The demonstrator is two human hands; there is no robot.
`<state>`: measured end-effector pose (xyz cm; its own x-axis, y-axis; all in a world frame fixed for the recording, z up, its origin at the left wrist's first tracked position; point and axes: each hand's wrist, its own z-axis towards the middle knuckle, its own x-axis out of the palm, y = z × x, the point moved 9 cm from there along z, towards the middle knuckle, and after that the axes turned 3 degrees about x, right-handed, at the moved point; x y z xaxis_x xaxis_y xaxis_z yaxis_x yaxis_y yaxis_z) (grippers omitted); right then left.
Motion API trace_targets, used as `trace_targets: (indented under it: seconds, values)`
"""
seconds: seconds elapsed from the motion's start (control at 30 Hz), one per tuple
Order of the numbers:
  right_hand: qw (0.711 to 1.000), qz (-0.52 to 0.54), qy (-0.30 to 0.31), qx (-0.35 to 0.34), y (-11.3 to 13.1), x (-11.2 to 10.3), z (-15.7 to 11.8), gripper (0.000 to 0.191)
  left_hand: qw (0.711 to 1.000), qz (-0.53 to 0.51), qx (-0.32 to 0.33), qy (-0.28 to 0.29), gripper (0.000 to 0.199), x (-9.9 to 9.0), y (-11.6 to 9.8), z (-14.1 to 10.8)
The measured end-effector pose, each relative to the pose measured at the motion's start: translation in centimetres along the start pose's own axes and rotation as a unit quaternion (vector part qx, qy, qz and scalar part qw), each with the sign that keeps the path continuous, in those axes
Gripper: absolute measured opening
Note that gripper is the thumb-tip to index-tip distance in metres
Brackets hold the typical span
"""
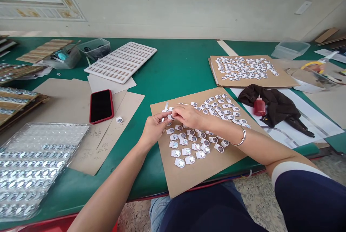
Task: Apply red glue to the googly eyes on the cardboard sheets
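My left hand [154,128] and my right hand [188,115] meet over the near cardboard sheet [189,176], fingertips pinched together on one small white tab with a round silver disc [171,116]. A thin white strip [165,110] pokes up beside my left fingers. Several matching disc tabs [189,145] lie in rows on the cardboard under and beyond my hands. A silver bracelet circles my right wrist.
A red-cased phone [101,106] lies left on brown paper, one stray disc tab [119,119] beside it. A clear tray of discs [29,167] sits near left. A red glue bottle [259,106] rests on dark cloth; a second cardboard with tabs [281,77] and a white slotted tray [121,61] lie farther back.
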<state>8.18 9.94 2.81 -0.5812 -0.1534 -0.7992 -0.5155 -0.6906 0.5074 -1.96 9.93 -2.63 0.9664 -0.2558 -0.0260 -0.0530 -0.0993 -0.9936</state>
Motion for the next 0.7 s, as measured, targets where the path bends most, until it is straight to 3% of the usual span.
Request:
trace_targets:
  seconds: [0.23,0.7]
  values:
    - [1.0,-0.007,0.0,-0.028,0.5,0.0,-0.3,0.01,0.999,-0.004,-0.015,0.032,0.049,0.3,0.4,0.0]
    - [0.991,-0.057,0.063,-0.107,1.5,0.4,-1.3,0.013,0.992,-0.037,-0.051,0.109,0.051,1.2,0.8,-0.2]
